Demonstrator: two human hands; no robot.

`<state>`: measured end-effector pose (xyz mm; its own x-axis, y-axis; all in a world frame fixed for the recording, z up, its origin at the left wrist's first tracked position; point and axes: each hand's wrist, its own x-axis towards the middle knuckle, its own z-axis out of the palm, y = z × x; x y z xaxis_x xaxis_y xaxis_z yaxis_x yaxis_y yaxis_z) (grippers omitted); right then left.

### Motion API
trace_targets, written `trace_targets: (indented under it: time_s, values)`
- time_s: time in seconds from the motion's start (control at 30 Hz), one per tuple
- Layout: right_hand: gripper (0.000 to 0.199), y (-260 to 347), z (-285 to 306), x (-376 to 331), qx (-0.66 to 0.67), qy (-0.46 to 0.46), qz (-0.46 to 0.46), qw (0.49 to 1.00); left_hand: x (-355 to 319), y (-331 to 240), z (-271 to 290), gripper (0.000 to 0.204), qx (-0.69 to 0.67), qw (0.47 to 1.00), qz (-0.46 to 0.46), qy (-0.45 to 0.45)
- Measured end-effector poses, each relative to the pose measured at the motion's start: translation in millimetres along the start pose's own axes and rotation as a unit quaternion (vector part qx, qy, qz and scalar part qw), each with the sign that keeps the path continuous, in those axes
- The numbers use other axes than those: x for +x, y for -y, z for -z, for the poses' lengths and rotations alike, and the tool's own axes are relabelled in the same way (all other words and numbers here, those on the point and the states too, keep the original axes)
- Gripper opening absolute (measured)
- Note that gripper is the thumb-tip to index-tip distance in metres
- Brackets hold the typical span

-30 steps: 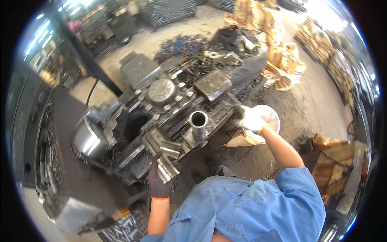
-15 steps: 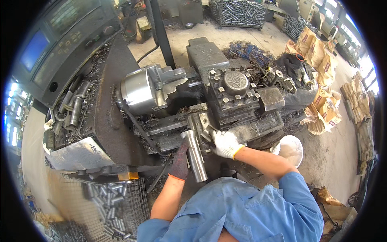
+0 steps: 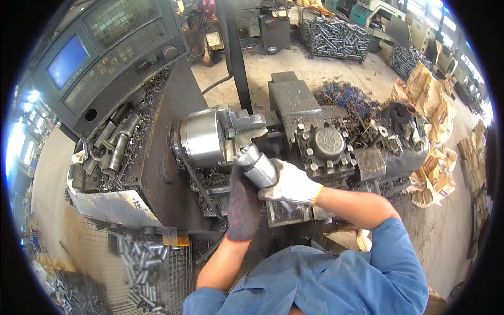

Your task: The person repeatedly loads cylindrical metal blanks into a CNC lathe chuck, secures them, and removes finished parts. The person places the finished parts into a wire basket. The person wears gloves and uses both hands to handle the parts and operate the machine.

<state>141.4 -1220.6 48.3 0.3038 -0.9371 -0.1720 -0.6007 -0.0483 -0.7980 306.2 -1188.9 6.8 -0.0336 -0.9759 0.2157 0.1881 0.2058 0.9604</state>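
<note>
A shiny metal cylinder (image 3: pixel 259 169) slants up toward the lathe chuck (image 3: pixel 202 139), its upper end close to the jaws (image 3: pixel 247 126). Whether it touches them I cannot tell. My right hand (image 3: pixel 294 184), in a white glove with a yellow cuff, is closed round the cylinder's middle; a bit of its lower end shows beneath the palm. Along the cylinder's left side lies my left hand (image 3: pixel 243 205) in a dark glove with a red cuff, gripping near the upper end, with its fingertips partly hidden. Just right of my hands stands the bolted tool post (image 3: pixel 329 143).
A control panel with a blue screen (image 3: pixel 67 60) rises at the left. Used tubes (image 3: pixel 121 149) and chips lie on the machine's ledge. A wire basket (image 3: pixel 181 273) of metal pieces stands lower left. Paper sacks (image 3: pixel 433 173) lie at right; tangled swarf (image 3: pixel 344 100) sits behind the tool post.
The cylinder has moved up and away from my body toward the chuck, tilting further left at its top. My right hand has left the carriage area and taken hold of it. The view has shifted.
</note>
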Motion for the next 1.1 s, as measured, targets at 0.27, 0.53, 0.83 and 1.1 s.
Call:
trace_targets:
  time_s: [0.27,0.53,0.83,1.1]
  values:
    - [0.055,18.9,157.1,86.6,-0.534,-0.104,0.227,0.808,-27.0,46.5,70.5,0.072,-0.162,0.981,0.103,-0.039]
    - [0.057,-65.9,123.8,192.5,-0.458,0.139,0.088,0.874,-158.0,128.2,132.2,0.057,-0.170,0.936,0.212,-0.224]
    - [0.068,-86.5,131.3,209.1,-0.360,0.202,0.054,0.909,-203.0,149.0,229.8,0.045,-0.174,0.858,0.124,-0.467]
    - [0.079,-66.6,102.8,209.2,-0.276,0.134,0.123,0.944,-189.5,83.0,260.6,0.043,-0.279,0.826,0.163,-0.462]
